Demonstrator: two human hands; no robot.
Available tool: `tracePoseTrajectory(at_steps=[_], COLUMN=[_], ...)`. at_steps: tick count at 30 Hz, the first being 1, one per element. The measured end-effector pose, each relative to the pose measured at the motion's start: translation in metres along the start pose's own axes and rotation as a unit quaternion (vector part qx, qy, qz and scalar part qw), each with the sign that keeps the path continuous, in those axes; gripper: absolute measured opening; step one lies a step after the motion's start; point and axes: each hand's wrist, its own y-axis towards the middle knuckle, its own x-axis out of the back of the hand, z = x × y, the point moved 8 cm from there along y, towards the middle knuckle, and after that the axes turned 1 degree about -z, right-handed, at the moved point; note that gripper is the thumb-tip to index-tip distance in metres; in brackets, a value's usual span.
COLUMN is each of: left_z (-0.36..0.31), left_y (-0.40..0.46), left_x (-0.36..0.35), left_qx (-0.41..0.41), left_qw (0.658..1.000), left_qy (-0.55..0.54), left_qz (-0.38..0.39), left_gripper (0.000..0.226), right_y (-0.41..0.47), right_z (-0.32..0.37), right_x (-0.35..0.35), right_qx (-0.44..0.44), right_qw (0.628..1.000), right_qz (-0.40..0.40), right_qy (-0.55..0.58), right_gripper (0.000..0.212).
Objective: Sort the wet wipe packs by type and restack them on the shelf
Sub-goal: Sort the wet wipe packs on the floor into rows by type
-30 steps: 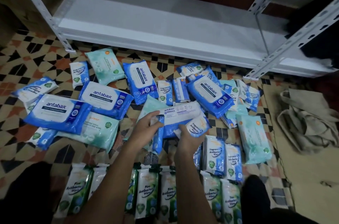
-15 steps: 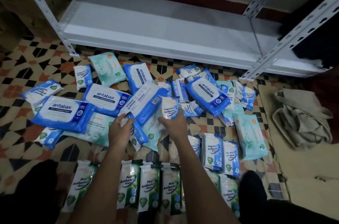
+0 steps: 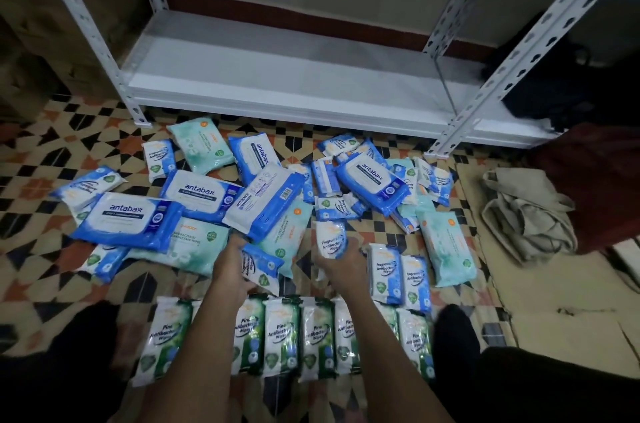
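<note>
Wet wipe packs lie scattered on the patterned floor before a white metal shelf [image 3: 277, 83]. My right hand [image 3: 341, 258] grips a small blue Fragrance Antibacterial pack [image 3: 330, 237], held upright. My left hand [image 3: 232, 267] holds another small blue pack [image 3: 259, 263], and a large blue antabax pack [image 3: 265, 203] lies back side up just above it. Other large antabax packs [image 3: 128, 220] sit to the left. A row of green Pine Antibacterial packs [image 3: 282, 332] lies near me. Two small blue packs [image 3: 398, 272] stand side by side on the right.
Pale green packs [image 3: 446, 248] lie among the pile. A crumpled beige cloth bag [image 3: 526, 215] sits on the floor at right. Dark bags fill the shelf's right end [image 3: 568, 83]. My knees [image 3: 457, 329] flank the green row.
The large antabax pack has left my left hand and now lies on the pile. Both hands have drawn back toward me, each with a small blue pack. The view tilted up.
</note>
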Motion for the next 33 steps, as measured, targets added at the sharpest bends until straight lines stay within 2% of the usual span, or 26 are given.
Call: tracePoseTrajectory(at_steps=[3,8,10,12,13,16,19,25,30,33], left_z=[-0.006,-0.008,-0.012,-0.019,-0.02,-0.019,-0.016,-0.016,-0.014,-0.012], left_y=[-0.03,-0.016,-0.025,-0.036,-0.037,-0.032,-0.026,-0.024,-0.018,-0.01], left_x=[-0.009,-0.005,-0.007,-0.012,-0.013,-0.014,-0.012,-0.009,-0.009,-0.018], left_qx=[0.004,-0.044,-0.07,-0.098,-0.105,-0.095,-0.079,-0.079,-0.079,-0.088], left_qw=[1.0,0.998,0.997,0.994,0.993,0.994,0.995,0.996,0.997,0.994], left_qy=[-0.002,0.034,0.033,0.027,0.025,0.03,0.042,0.023,0.017,0.04], left_qz=[0.02,0.022,0.028,0.043,0.044,0.043,0.04,0.038,0.02,0.052], left_gripper=[0.033,0.035,0.02,0.01,0.013,0.032,0.049,0.05,0.07,0.06], right_y=[0.0,-0.004,-0.006,-0.006,-0.008,-0.012,-0.01,-0.008,-0.011,-0.011], right_z=[-0.008,-0.019,-0.022,-0.023,-0.022,-0.023,-0.024,-0.027,-0.03,-0.031], right_x=[-0.007,-0.013,-0.016,-0.019,-0.02,-0.022,-0.022,-0.03,-0.029,-0.027], right_qx=[-0.011,-0.043,-0.053,-0.042,-0.038,-0.056,-0.058,-0.04,-0.025,0.006], right_qw=[1.0,0.999,0.998,0.998,0.997,0.992,0.982,0.956,0.946,0.94], right_qz=[0.006,0.006,0.012,0.006,0.007,0.013,0.009,0.0,0.016,0.017], right_qy=[-0.016,-0.007,-0.014,-0.044,-0.06,-0.111,-0.181,-0.289,-0.323,-0.34], right_gripper=[0.058,0.064,0.075,0.095,0.099,0.081,0.079,0.088,0.066,0.057])
